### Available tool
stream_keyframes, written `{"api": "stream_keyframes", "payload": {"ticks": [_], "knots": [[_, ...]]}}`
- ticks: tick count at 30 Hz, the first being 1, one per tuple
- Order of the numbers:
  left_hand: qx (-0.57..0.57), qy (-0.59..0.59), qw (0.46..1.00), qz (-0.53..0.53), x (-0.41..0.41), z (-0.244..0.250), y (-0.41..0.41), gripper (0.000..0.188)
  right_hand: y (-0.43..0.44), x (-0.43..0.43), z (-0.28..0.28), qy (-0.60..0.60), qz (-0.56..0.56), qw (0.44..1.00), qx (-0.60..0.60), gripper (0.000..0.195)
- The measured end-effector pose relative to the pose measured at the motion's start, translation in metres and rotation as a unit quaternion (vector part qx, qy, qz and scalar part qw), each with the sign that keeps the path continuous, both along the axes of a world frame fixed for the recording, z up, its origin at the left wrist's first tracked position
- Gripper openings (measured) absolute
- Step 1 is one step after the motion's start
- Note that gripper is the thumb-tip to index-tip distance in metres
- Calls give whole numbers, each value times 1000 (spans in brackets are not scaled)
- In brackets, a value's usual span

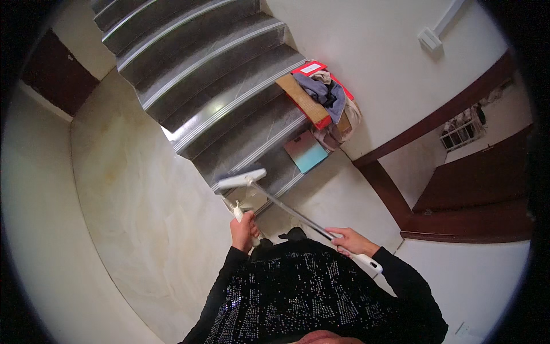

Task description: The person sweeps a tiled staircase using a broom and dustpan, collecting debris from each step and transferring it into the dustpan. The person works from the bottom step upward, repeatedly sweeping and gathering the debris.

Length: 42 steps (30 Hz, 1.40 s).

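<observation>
My right hand (351, 242) is closed around the lower pole of a long-handled broom or squeegee, just above its white grip. The pole (296, 213) runs up and left to a white head (242, 179) at the edge of a low stair tread. In my left hand (243, 231) is a white handle (237, 210), whose lower part is hidden behind the fingers. Beyond that handle a pale, see-through piece (247, 197), perhaps a dustpan, shows by the bottom step; whether it joins the handle I cannot tell.
Dark stairs (240, 107) with pale edge strips climb ahead. On the lower steps, against the wall, lie a red box (322, 122) with heaped cloths (324, 90) and a pink-to-turquoise flat object (307, 151). A marbled wall (142, 193) curves at left; a dark wooden door frame (382, 193) stands right.
</observation>
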<state>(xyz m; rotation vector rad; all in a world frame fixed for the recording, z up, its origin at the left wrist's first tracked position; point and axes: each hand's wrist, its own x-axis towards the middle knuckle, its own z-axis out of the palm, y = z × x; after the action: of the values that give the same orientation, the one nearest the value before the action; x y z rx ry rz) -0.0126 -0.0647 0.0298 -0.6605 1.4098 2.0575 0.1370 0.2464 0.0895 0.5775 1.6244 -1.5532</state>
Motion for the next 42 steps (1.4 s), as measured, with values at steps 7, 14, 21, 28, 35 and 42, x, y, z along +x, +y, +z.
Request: {"api": "stream_keyframes", "payload": {"ticks": [7, 14, 21, 28, 35, 42], "knots": [[-5, -11, 1000, 18, 5, -1, -13, 17, 17, -105, -47, 80, -192, 978, 17, 54], [26, -20, 999, 12, 10, -13, -18, 19, -39, -262, -157, 135, -288, 947, -40, 30], [40, -13, 999, 10, 13, -14, -21, 20, -102, -219, -155, 105, -173, 979, 16, 58], [63, -14, 998, 18, 7, -14, -13, 21, -104, -141, -134, 111, 40, 989, 91, 64], [33, -10, 999, 17, 6, -12, -18, 21, -74, -96, -71, 82, 216, 962, 147, 59], [39, -1, 999, 19, 6, -18, -18, 21, -20, -79, 17, -34, 209, 974, 81, 55]]}}
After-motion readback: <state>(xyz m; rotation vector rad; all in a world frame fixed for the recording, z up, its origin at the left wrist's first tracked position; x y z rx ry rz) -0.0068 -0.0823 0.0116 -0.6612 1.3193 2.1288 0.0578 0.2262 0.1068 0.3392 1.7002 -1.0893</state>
